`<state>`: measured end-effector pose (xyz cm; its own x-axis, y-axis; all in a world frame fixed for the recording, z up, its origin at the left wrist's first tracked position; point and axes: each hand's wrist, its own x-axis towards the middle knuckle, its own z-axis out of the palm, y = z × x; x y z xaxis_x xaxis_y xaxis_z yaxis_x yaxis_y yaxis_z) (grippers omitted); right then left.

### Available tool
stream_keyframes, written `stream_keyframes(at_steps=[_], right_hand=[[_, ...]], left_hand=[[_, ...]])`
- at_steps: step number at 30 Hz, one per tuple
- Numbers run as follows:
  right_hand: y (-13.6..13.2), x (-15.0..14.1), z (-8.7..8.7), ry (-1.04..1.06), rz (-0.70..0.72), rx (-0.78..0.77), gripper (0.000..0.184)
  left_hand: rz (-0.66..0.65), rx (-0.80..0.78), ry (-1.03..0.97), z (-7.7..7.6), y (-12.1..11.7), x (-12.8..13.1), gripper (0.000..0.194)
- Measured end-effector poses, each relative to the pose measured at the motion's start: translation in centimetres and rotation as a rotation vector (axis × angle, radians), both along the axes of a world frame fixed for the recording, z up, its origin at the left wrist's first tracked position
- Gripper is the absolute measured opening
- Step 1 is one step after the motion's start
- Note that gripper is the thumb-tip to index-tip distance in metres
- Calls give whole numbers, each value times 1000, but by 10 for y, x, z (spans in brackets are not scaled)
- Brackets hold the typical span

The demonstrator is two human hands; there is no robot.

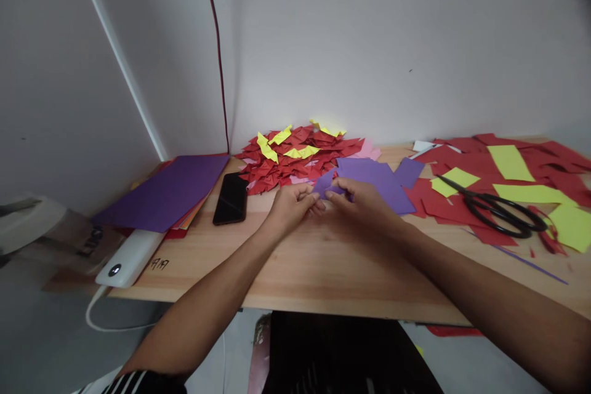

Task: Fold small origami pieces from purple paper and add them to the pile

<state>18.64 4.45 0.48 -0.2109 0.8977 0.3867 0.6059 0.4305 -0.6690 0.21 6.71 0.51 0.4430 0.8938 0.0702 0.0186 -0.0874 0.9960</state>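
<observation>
Between my two hands, above the middle of the wooden table, is a small piece of purple paper (325, 181) that looks folded. My left hand (300, 200) pinches its left side, thumb against fingers. On the other side my right hand (351, 194) grips it in the same way. Fingers cover part of the paper, so its full shape is hidden. Just behind and to the right lie flat purple sheets (376, 178) and a smaller purple piece (409, 172). A heap of folded red papers (295, 163), with a few yellow folded pieces (302, 152) on top, rests against the wall behind my hands.
Black-handled scissors (503, 212) lie on red and yellow paper pieces (510, 163) at the right. To the left are a dark phone (231, 198), a stack topped by a purple sheet (170, 188), and a white power bank (129, 258) with a cable. A thin purple strip (530, 263) is at the right front.
</observation>
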Motion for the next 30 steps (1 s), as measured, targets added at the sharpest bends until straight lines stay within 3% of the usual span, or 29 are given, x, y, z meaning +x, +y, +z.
stream_keyframes(at_steps=[2, 6, 11, 18, 24, 30], right_hand=[[1, 1, 0, 16, -5, 69, 16], [2, 2, 1, -19, 1, 317, 36], [3, 0, -5, -191, 64, 458, 25], [5, 4, -7, -268, 42, 484, 16], [5, 5, -3, -220, 60, 360, 17], [8, 5, -3, -145, 116, 296, 17]], left_hand=[[-1, -100, -68, 2, -1, -1, 29], [17, -294, -173, 6, -2, -3, 27], [28, -424, -230, 8, 0, -7, 18], [0, -382, -199, 7, -1, -5, 19], [83, -136, -65, 5, -4, -1, 28], [6, -301, -142, 4, -3, -3, 28]])
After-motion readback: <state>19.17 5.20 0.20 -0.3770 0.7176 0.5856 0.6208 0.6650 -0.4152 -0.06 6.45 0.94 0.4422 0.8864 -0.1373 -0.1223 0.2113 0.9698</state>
